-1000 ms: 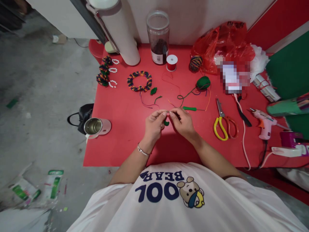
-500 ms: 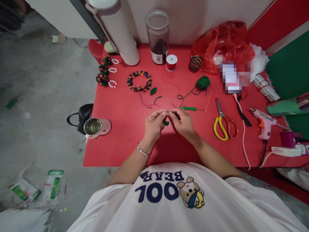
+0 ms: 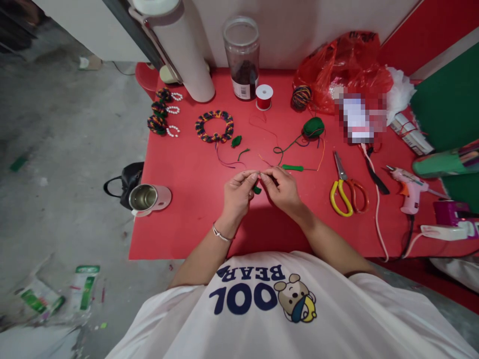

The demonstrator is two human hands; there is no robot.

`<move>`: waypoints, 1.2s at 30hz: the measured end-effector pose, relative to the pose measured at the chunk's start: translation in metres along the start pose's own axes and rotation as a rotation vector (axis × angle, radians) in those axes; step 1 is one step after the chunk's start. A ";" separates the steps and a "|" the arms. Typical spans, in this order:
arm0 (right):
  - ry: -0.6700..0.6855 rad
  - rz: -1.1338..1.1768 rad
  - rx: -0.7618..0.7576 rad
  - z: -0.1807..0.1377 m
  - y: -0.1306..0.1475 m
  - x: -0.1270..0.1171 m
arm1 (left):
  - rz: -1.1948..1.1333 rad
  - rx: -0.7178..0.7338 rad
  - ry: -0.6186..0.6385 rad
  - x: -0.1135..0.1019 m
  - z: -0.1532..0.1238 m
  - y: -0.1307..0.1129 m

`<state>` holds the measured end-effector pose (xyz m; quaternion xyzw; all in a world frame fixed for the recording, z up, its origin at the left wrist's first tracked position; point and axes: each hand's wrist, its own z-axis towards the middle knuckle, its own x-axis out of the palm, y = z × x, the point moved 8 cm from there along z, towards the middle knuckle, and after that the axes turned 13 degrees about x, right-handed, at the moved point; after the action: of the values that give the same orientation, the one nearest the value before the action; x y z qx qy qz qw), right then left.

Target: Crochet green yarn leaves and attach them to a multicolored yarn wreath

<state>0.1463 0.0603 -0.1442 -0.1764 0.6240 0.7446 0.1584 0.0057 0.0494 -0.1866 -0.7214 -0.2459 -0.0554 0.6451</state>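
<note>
My left hand and my right hand meet fingertip to fingertip above the table's middle, both closed in a pinch. From under my left fingers sticks out a small green yarn piece, mostly hidden. What the right fingertips pinch is too small to make out. Just beyond the right hand lies a green-handled crochet hook. A green crocheted leaf and a short green yarn strand lie past the left hand, near a multicoloured crocheted ring. A green yarn ball trails its strand toward the hook.
On the right are scissors, a pink glue gun, cables and a phone. A red thread spool, jar, tall flask and red plastic bag stand behind. A mug sits near the left edge.
Both hands keep the same pinch in nearly the same place. The whole view has shifted very slightly; nothing on the table has visibly moved.
</note>
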 end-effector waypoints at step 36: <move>-0.038 0.009 -0.007 -0.003 0.000 0.002 | -0.112 -0.048 0.044 0.008 -0.003 0.001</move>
<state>0.1445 0.0576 -0.1456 -0.1600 0.6190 0.7507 0.1665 0.0135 0.0490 -0.1840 -0.7202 -0.2701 -0.1131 0.6289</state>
